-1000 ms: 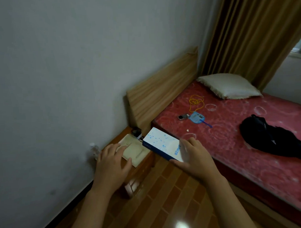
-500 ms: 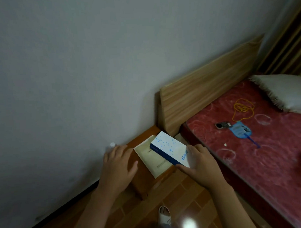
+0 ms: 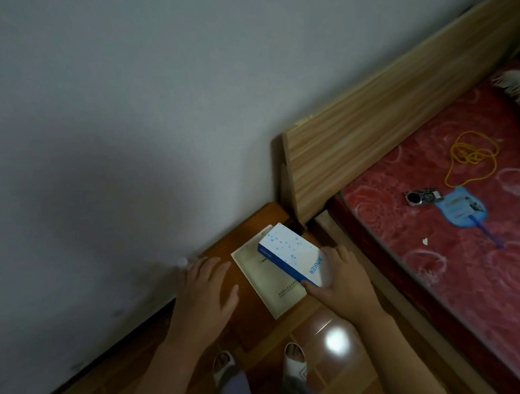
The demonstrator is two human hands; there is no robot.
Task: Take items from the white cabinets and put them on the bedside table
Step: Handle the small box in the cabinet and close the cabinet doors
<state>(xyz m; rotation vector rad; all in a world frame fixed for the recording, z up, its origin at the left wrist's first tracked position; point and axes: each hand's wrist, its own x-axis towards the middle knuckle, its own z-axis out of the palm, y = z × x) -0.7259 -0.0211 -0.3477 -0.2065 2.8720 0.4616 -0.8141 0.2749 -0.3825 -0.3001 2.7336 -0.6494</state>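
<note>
Right hand (image 3: pixel 343 285) grasps the white-and-blue Anker box (image 3: pixel 293 253) atop a cream booklet (image 3: pixel 264 282) at the bedside table (image 3: pixel 254 223) front edge; left hand (image 3: pixel 204 293) flat, fingers released.

My right hand (image 3: pixel 341 279) hides the white box's (image 3: pixel 290 251) near end; the booklet's (image 3: pixel 270 285) print is illegible.

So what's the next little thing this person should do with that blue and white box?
Probably lower the box flat and let go. The right hand grips its near end, and it sits tilted over the cream booklet already lying on the bedside table. The left hand lies open beside it, holding nothing, so only the release seems left.
</note>
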